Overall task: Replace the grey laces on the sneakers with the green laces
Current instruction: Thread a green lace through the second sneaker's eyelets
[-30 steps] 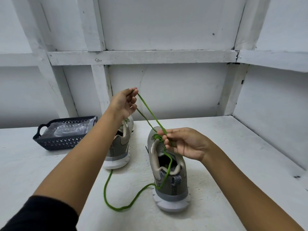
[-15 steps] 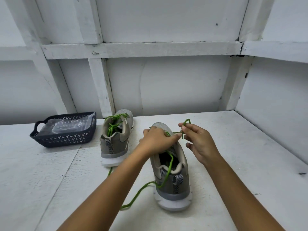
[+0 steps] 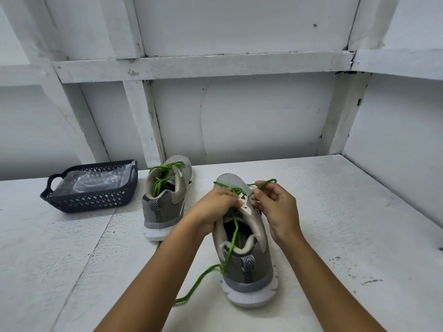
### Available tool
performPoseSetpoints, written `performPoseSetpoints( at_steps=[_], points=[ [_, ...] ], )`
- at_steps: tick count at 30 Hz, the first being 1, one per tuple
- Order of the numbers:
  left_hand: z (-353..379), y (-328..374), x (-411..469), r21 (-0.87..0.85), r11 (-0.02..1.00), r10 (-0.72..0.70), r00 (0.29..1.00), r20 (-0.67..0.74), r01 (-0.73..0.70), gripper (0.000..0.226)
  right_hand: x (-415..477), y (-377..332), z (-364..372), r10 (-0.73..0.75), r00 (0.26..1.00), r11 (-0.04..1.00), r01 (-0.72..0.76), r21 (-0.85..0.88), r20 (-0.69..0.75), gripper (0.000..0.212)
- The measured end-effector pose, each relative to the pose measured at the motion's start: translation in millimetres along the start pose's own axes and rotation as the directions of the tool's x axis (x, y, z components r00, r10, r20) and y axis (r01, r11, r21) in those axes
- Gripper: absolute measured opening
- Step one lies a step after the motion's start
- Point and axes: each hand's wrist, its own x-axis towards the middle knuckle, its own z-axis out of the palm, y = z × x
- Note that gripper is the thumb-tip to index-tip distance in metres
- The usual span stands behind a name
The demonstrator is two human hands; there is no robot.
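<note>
both hands curled, pinching green lace [image 3: 231,243]

We log two arms, nothing more of the person. Left hand [image 3: 215,207] and right hand [image 3: 278,212] are bare from fingertips to wrists. Left forearm [image 3: 155,271] and right forearm [image 3: 323,279] are bare too, right down to the bottom edge of the view. Both forearms are slim and smooth, narrowing at the wrists. On the right hand we note knuckle ridges and one short, plain thumbnail. Left-hand nails are too small to tell.
</note>
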Motion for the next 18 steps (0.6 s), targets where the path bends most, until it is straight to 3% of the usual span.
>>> performPoseSetpoints(
  at_steps=[12, 18],
  points=[
    [-0.3, 1.4, -5.8, -0.058, 0.998, 0.033, 0.999, -0.007, -0.033, 0.021, -2.1, 4.7, 2.0, -0.092, 0.995, 0.99, 0.094, -0.107, 0.026, 0.015],
    [-1.1, 0.6, -5.8, -0.033, 0.999, 0.043, 0.999, 0.001, -0.043, 0.014, -4.5, 3.8, 2.7, -0.137, 0.991, 0.979, 0.137, -0.151, 0.014, 0.015]
  ],
)
